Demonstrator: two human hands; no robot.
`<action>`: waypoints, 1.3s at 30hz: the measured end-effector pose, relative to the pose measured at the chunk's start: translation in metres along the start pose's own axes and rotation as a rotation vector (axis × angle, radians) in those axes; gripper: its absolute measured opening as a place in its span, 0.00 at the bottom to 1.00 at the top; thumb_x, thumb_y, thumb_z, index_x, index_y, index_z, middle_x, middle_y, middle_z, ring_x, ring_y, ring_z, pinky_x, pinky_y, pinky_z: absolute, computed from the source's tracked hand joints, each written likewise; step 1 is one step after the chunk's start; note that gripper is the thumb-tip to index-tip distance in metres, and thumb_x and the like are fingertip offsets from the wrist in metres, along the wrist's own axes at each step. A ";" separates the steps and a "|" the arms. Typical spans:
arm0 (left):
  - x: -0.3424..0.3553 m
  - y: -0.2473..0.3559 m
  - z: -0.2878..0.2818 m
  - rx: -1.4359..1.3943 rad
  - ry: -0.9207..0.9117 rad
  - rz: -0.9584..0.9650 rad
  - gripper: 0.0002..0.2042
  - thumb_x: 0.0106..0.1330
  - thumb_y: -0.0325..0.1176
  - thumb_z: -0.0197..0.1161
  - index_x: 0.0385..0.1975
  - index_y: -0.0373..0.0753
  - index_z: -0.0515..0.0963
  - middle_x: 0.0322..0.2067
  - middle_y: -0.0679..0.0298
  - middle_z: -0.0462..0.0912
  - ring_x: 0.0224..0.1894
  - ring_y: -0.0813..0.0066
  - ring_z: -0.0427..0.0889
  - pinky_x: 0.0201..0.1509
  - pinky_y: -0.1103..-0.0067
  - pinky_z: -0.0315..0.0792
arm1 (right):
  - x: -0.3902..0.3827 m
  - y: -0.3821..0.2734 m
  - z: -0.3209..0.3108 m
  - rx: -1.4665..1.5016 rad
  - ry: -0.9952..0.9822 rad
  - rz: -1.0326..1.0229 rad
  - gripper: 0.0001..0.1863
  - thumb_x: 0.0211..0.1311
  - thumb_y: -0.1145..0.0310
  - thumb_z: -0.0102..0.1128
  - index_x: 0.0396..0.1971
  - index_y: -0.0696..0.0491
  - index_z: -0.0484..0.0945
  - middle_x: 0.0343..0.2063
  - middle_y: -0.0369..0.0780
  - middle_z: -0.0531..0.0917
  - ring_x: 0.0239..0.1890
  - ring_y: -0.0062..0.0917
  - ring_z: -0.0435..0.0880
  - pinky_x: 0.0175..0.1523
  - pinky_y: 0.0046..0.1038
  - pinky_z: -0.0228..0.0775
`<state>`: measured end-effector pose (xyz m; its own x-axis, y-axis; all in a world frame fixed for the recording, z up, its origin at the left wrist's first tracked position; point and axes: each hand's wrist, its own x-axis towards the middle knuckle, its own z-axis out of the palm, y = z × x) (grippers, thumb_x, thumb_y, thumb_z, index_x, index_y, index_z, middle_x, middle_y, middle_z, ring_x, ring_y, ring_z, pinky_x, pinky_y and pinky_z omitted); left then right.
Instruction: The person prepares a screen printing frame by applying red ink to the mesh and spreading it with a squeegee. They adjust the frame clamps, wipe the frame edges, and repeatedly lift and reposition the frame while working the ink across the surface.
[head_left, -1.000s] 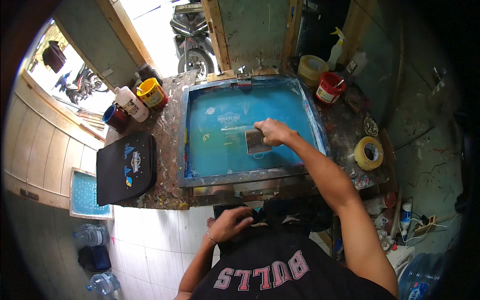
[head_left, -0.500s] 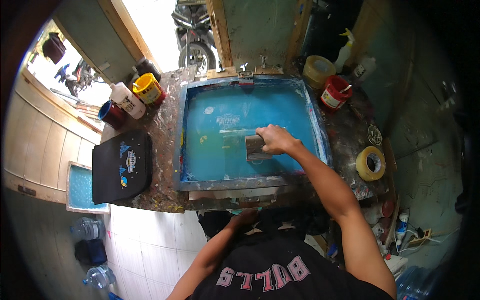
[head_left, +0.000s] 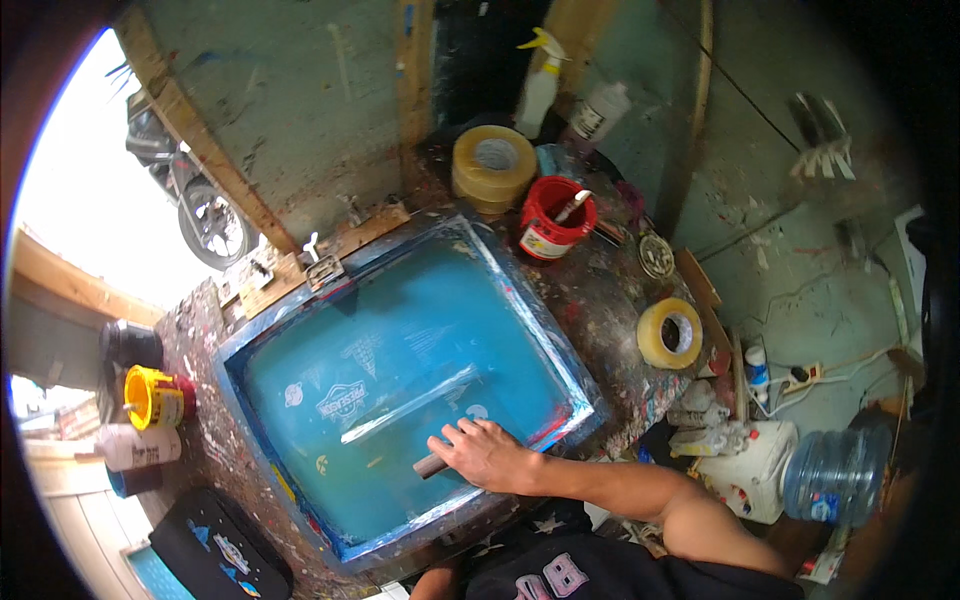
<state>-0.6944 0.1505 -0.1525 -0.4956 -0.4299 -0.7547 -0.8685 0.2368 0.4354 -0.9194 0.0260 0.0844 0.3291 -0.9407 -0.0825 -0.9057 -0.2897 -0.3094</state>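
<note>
A framed printing screen (head_left: 480, 325) with blue-green mesh and pale printed designs lies on the stained workbench. My right hand (head_left: 485, 455) is closed round the squeegee (head_left: 430, 466), over the near right part of the mesh. Only the squeegee's narrow brownish end shows beyond my fingers; its blade is hidden. A whitish streak (head_left: 405, 405) crosses the mesh beyond my hand. Hinge clamps (head_left: 325, 272) stand at the screen's far edge. My left hand is hidden; just part of that arm (head_left: 437, 582) shows at the lower edge.
Right of the screen stand a red paint pot (head_left: 556, 218), stacked tape rolls (head_left: 493, 170), a spray bottle (head_left: 540, 85) and another tape roll (head_left: 669, 334). A yellow pot (head_left: 153, 398) stands at left, with a black printed piece (head_left: 215, 550) nearer me. A water jug (head_left: 838, 478) sits at right.
The view has swung to the right, so the screen looks tilted. My right hand has drawn the squeegee nearer to the screen's near edge. My left hand has gone out of sight.
</note>
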 end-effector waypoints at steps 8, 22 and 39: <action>0.008 -0.032 0.035 0.051 0.140 0.014 0.24 0.75 0.45 0.50 0.62 0.34 0.73 0.60 0.41 0.76 0.65 0.44 0.72 0.67 0.62 0.66 | -0.015 -0.003 0.024 -0.067 0.211 -0.033 0.10 0.62 0.72 0.58 0.43 0.56 0.76 0.34 0.45 0.81 0.40 0.37 0.85 0.41 0.37 0.80; -0.165 0.025 -0.051 -0.112 -0.042 0.179 0.29 0.74 0.51 0.57 0.65 0.34 0.70 0.59 0.47 0.79 0.61 0.51 0.78 0.63 0.68 0.72 | -0.074 -0.027 0.064 -0.238 0.210 -0.026 0.17 0.68 0.63 0.56 0.52 0.54 0.78 0.49 0.48 0.79 0.54 0.41 0.77 0.54 0.46 0.71; -0.205 0.078 -0.129 -0.786 0.820 0.424 0.11 0.73 0.27 0.58 0.50 0.29 0.78 0.40 0.56 0.89 0.46 0.73 0.87 0.52 0.77 0.77 | -0.006 0.249 -0.050 0.348 1.045 0.617 0.77 0.30 0.57 0.87 0.74 0.67 0.36 0.70 0.60 0.57 0.73 0.48 0.59 0.77 0.39 0.49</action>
<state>-0.6592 0.1446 0.0990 -0.3397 -0.9380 -0.0685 -0.2554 0.0219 0.9666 -1.1605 -0.0496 0.0547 -0.6337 -0.6393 0.4356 -0.6628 0.1583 -0.7319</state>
